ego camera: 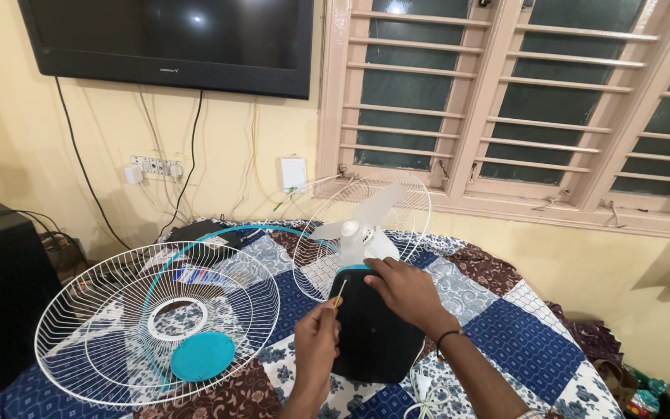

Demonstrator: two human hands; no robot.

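My left hand (316,341) is closed around a thin yellow-handled screwdriver (339,293), and its tip points at the upper edge of the black plastic motor housing of the table fan (370,330). I hold the tool slanted, probably because the screw sits at the back of the housing, though the screw itself is too small to see. My right hand (405,291) lies on top of the housing with the fingers curled over its edge; it grips the housing, I think to keep the fan from turning under the pressure of the tool. A dark band is on this wrist.

The fan lies on its back on the patchwork quilt of blue, white and maroon squares (521,334), so the white plastic blades (362,225) and the white wire rear guard (381,221) point away from me, toward the window with pink wooden louvres (505,101).

The detached white wire front guard with the turquoise centre cap (157,322) rests flat on the quilt to my left, well apart from the hands, with a turquoise plastic rim ring (219,240) lying across it. A white cable (422,392) lies near the housing.
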